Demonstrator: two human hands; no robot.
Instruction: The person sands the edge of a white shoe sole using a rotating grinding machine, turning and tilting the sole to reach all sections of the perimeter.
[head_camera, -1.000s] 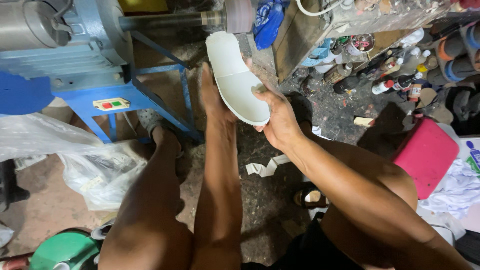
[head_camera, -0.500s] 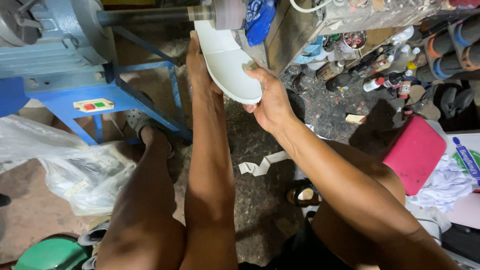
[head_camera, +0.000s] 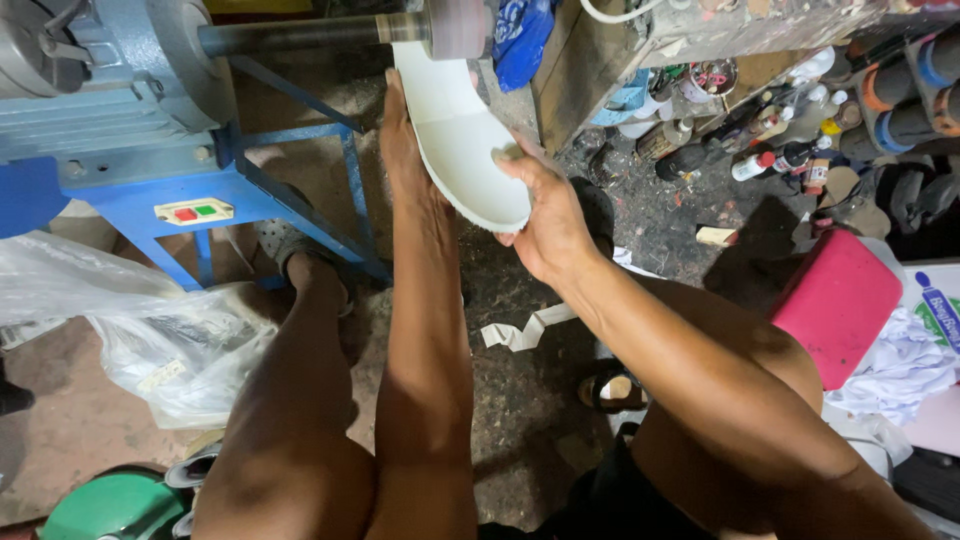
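A white shoe sole (head_camera: 455, 135) is held up between both hands, its upper end touching the pinkish sanding drum (head_camera: 458, 28) on the shaft of a blue motor machine (head_camera: 100, 90). My left hand (head_camera: 400, 150) lies flat along the sole's left edge. My right hand (head_camera: 535, 215) grips the sole's lower rounded end, thumb over the rim. Both forearms reach forward above my knees.
The blue machine frame (head_camera: 250, 190) with a red and green switch box (head_camera: 192, 211) stands at left. Clear plastic bags (head_camera: 150, 340) lie beside it. Bottles and cans (head_camera: 760, 150) clutter the right, with a pink stool (head_camera: 835, 300), a green lid (head_camera: 110, 505), and paper scraps (head_camera: 525, 330) on the floor.
Both hands have lifted the sole up and forward until its top end meets the sanding drum. The view has tilted slightly.
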